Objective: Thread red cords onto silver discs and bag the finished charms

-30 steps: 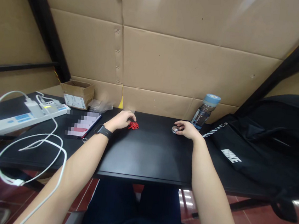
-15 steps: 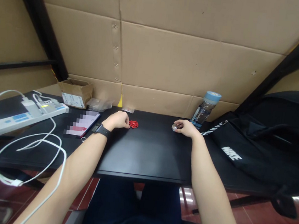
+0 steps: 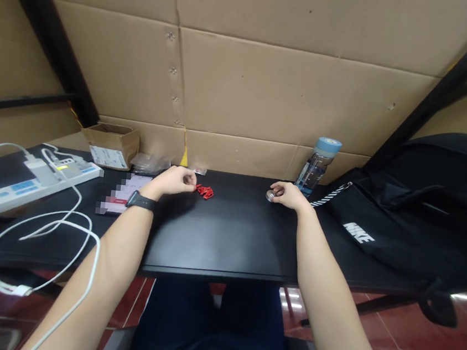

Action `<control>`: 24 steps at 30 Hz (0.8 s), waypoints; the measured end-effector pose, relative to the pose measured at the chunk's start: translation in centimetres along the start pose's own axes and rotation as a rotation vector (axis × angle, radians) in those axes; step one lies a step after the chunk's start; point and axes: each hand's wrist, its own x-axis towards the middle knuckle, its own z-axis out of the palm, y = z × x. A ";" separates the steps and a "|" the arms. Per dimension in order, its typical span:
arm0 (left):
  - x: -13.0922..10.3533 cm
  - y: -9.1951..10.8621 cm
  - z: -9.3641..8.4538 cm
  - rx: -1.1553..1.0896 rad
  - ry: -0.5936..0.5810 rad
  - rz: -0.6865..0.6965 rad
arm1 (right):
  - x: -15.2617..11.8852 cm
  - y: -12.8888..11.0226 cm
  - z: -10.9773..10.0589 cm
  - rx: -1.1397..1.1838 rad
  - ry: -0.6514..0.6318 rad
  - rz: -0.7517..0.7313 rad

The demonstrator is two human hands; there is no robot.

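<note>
While the tangled red cord [image 3: 206, 193] lies on the black tabletop [image 3: 226, 241] in front of you, left of centre, your left hand [image 3: 179, 180] pinches its left end between thumb and forefinger. Well apart on the other side, your right hand [image 3: 287, 195] grasps a small round silvery object [image 3: 271, 195] by its edge, with the fingers curled around it; you cannot tell from this view whether it touches the tabletop.

Just behind your right hand stands the clear water bottle [image 3: 315, 166] with its blue lid on; its lower part looks bluish, but how much liquid it holds is unclear. Near the cardboard wall [image 3: 241, 98], behind the cord, you have a small clear packet [image 3: 200, 171], its contents too small to tell, and farther left a crumpled plastic bag [image 3: 151, 162]. Next to that bag sits an open-topped cardboard box [image 3: 114, 143] with a white label; its floor is hidden, so you cannot tell what it contains. The black NIKE backpack [image 3: 421, 211] fills your right side, its contents hidden, and a white power strip [image 3: 31, 191] with plugged-in chargers lies at far left.
</note>
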 end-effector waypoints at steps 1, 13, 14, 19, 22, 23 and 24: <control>0.0 0.1 0.0 -0.026 0.022 0.008 | 0.0 0.0 0.0 0.003 0.002 0.002; 0.7 5.7 3.0 -0.420 0.100 0.155 | -0.2 -5.6 2.0 0.605 -0.006 -0.235; 0.7 6.4 3.3 -0.484 0.077 0.164 | -0.4 -6.7 2.6 0.640 -0.034 -0.267; 0.8 7.9 4.5 -0.503 0.159 0.133 | -1.4 -10.8 4.6 0.821 -0.129 -0.363; 1.1 7.8 5.1 -0.433 0.289 0.110 | -2.0 -12.0 5.2 0.921 -0.137 -0.368; 1.2 7.7 5.3 -0.419 0.313 0.110 | -2.1 -12.2 5.3 0.949 -0.136 -0.364; 1.3 7.7 5.4 -0.418 0.327 0.113 | -2.2 -12.4 5.4 0.977 -0.136 -0.358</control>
